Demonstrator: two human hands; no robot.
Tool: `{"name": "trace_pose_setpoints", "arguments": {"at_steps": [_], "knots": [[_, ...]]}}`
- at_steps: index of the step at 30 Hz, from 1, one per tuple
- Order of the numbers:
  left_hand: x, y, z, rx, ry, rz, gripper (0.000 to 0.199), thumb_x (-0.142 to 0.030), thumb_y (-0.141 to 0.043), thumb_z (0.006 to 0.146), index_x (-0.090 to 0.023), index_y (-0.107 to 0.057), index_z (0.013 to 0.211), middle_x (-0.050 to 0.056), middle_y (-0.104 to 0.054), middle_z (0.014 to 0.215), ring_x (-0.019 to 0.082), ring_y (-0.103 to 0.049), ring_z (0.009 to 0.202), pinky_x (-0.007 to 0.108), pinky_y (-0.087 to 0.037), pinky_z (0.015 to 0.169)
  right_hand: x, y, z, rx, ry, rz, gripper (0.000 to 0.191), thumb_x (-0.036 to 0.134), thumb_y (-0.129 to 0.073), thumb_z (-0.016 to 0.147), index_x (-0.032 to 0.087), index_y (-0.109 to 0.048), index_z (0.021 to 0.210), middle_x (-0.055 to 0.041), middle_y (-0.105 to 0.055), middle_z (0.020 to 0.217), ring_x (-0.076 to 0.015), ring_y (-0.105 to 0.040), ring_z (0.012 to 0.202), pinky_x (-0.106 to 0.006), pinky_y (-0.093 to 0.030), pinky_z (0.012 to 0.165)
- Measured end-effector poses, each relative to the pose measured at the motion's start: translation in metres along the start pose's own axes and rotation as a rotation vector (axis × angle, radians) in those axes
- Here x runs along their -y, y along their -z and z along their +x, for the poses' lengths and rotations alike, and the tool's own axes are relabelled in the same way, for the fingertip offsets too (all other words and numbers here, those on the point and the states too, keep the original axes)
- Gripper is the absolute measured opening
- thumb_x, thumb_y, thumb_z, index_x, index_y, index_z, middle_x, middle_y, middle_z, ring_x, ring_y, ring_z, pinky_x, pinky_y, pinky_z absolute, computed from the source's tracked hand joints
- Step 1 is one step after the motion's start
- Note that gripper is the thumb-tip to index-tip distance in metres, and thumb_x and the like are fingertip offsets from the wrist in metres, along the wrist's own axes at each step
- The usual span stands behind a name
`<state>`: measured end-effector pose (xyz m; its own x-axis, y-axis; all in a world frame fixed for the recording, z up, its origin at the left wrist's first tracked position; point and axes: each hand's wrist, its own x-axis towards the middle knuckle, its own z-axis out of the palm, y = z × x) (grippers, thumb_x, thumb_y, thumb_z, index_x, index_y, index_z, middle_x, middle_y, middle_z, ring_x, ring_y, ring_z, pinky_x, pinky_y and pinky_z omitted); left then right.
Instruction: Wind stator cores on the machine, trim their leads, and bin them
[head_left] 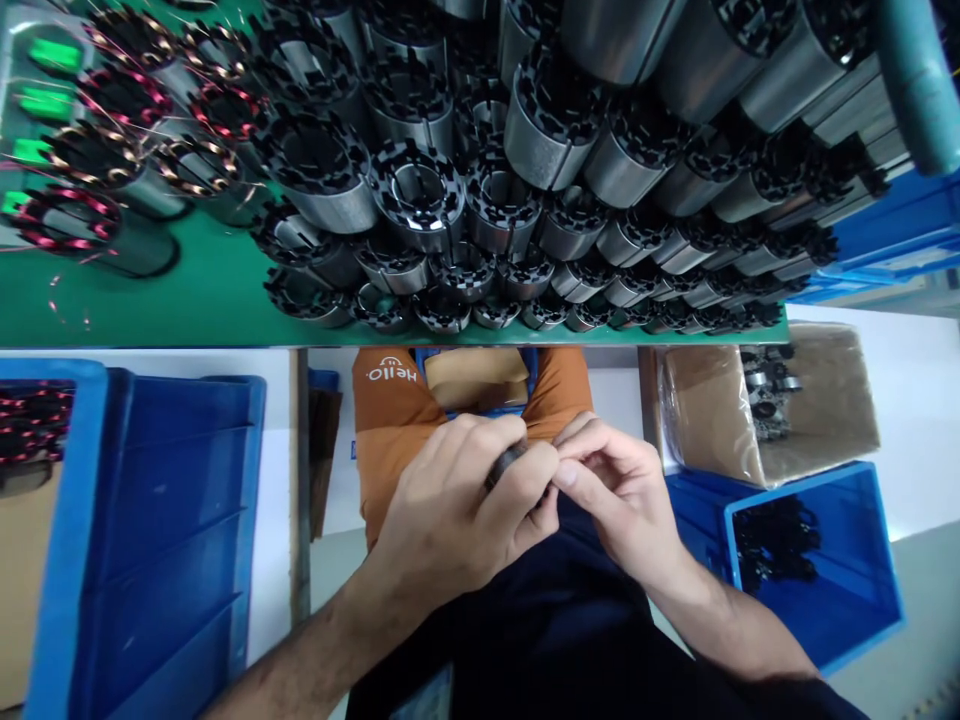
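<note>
My left hand [457, 500] is closed around a dark rounded part [507, 462] above my lap. Only a small patch of that part shows between the fingers, so its kind is hidden. My right hand [619, 490] meets the left one, thumb and forefinger pinched together at the part's right side. Whatever lies in that pinch is too small or too covered to make out. Beyond both hands, rows of steel motor stators [427, 195] with black end insulators stand on the green tabletop [202, 310].
Stators wound with copper and red wire [82, 225] stand at the table's left. Blue bins [176, 520] flank me on the left. To the right are a lined cardboard box [821, 400] with metal parts and a blue crate [847, 590] holding black parts. A green-grey bar [919, 90] hangs upper right.
</note>
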<state>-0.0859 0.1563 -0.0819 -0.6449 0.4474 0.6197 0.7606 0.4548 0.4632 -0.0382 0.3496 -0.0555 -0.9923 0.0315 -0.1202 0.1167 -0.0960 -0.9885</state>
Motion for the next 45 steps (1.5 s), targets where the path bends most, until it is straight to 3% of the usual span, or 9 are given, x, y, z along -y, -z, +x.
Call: {"name": "trace_pose_setpoints", "arguments": {"at_steps": [4,8,12,18,25,29,35,39,45], "knots": [[-0.003,0.005,0.005,0.077,0.140,-0.177,0.021,-0.017,-0.070,0.106,-0.027,-0.067,0.125,0.006,-0.068,0.116,0.020,-0.070,0.099,0.032,-0.057,0.085,0.019,0.025,0.017,0.171,0.217,-0.384,0.009,0.017,-0.091,0.102,0.023,-0.086,0.105,-0.0051,-0.075,0.112,-0.0157,-0.073,0.101,-0.030,-0.065,0.094],[0.005,-0.015,0.002,0.450,0.687,-1.118,0.026,-0.045,-0.053,0.116,-0.021,-0.065,0.113,0.003,-0.071,0.089,0.015,-0.068,0.064,0.027,-0.057,0.064,0.039,0.053,0.029,0.430,0.538,-0.798,0.007,0.016,-0.085,0.107,0.020,-0.081,0.112,-0.0122,-0.078,0.132,-0.0234,-0.075,0.121,-0.039,-0.065,0.107],[0.008,-0.029,-0.023,0.793,1.070,-1.550,0.087,-0.090,-0.019,0.112,-0.017,-0.065,0.125,-0.008,-0.048,0.051,0.013,-0.031,0.030,0.030,-0.048,0.046,0.044,0.069,0.019,0.497,0.253,-0.772,0.007,0.017,-0.071,0.115,0.019,-0.072,0.108,-0.0152,-0.084,0.133,-0.0223,-0.080,0.132,-0.031,-0.067,0.106],[-0.020,-0.021,-0.031,0.037,0.251,-0.180,0.053,-0.048,-0.099,0.095,-0.023,-0.073,0.134,0.011,-0.084,0.124,0.026,-0.085,0.104,0.033,-0.065,0.088,0.029,0.063,0.000,0.397,-0.328,-0.264,0.028,0.040,-0.075,0.117,0.017,-0.070,0.101,-0.0154,-0.086,0.122,-0.0196,-0.086,0.110,-0.032,-0.070,0.094],[-0.015,0.003,0.000,0.637,0.574,-1.158,0.023,-0.022,-0.074,0.112,-0.024,-0.077,0.135,-0.002,-0.086,0.102,0.015,-0.086,0.089,0.022,-0.068,0.077,0.060,0.083,0.022,0.658,0.548,-0.756,0.010,0.030,-0.092,0.102,0.035,-0.087,0.108,-0.0003,-0.088,0.129,-0.0243,-0.085,0.114,-0.045,-0.068,0.113],[-0.013,0.008,-0.006,0.328,0.500,-0.826,0.044,-0.019,-0.096,0.098,-0.027,-0.076,0.136,-0.001,-0.088,0.133,0.018,-0.086,0.128,0.027,-0.065,0.120,0.064,0.090,0.020,0.556,0.053,-0.559,0.037,0.057,-0.085,0.109,0.021,-0.088,0.118,-0.0143,-0.085,0.139,-0.0269,-0.082,0.128,-0.039,-0.067,0.110],[-0.017,0.004,-0.010,0.152,0.044,-0.431,0.016,-0.011,-0.074,0.113,-0.023,-0.076,0.124,0.004,-0.085,0.144,0.015,-0.083,0.133,0.036,-0.056,0.136,0.034,0.078,0.012,0.598,-0.839,0.110,0.042,0.054,-0.096,0.098,0.015,-0.083,0.104,-0.0038,-0.084,0.090,-0.0128,-0.081,0.067,-0.020,-0.064,0.062],[-0.016,0.006,-0.008,0.098,-0.117,-0.228,0.017,-0.014,-0.073,0.113,-0.015,-0.079,0.129,0.007,-0.088,0.131,0.016,-0.086,0.125,0.034,-0.048,0.141,0.040,0.074,0.012,0.652,-0.439,-0.314,0.037,0.051,-0.088,0.106,0.018,-0.078,0.092,0.0027,-0.071,0.071,-0.0103,-0.065,0.053,-0.022,-0.050,0.048],[-0.019,-0.004,-0.007,0.374,0.458,-0.616,0.035,-0.031,-0.094,0.099,-0.022,-0.078,0.129,-0.004,-0.089,0.111,0.011,-0.087,0.093,0.018,-0.069,0.090,0.074,0.077,0.025,0.610,0.075,-0.771,0.027,0.028,-0.089,0.102,0.023,-0.075,0.080,0.0021,-0.063,0.070,-0.0111,-0.051,0.060,-0.027,-0.039,0.051]]}}
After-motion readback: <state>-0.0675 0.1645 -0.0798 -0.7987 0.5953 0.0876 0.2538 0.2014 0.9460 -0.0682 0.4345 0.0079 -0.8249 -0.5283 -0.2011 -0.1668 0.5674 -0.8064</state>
